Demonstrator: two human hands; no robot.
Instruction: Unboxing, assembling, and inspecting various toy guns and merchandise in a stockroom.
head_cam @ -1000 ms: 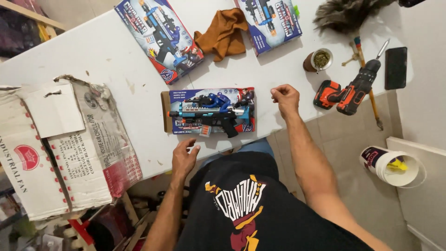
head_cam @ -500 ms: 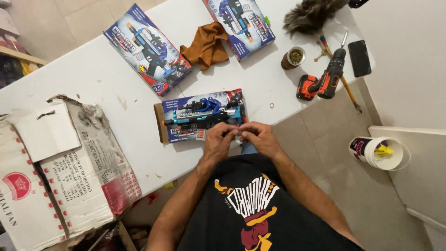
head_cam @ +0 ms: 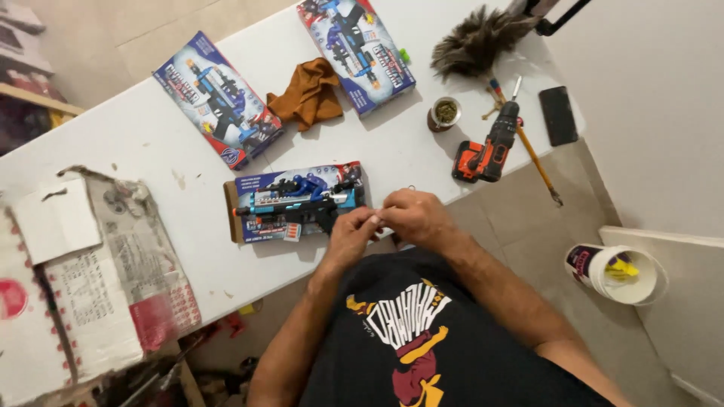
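A: Item one, the hands?
B: Left hand (head_cam: 349, 235) and right hand (head_cam: 413, 217) meet at the near edge of the white tabletop (head_cam: 143, 143), fingertips together, pinching something too small to make out. Both are curled; what they grasp cannot be told.

A: Nearest object?
B: Toy blaster (head_cam: 298, 202), blue and black, lying flat on its opened card packaging, just left of the hands. The left hand is almost touching its right end.

A: Other stock on the tabletop?
B: Two boxed toy blasters: left box (head_cam: 219, 98) lying at an angle, far box (head_cam: 356, 45) at the top edge. A brown cloth (head_cam: 308, 94) is crumpled between them. A small cup (head_cam: 443, 113) stands right of the far box. A feather duster (head_cam: 479, 41) lies at the far right corner.

A: Tools?
B: Orange and black cordless drill (head_cam: 486, 147) lying on its side, right of the hands and apart from them. A black phone (head_cam: 559, 114) lies face down near the right edge.

A: Off the tabletop?
B: Worn cardboard carton (head_cam: 83, 279) at left. White bucket (head_cam: 615, 273) on the floor at right.
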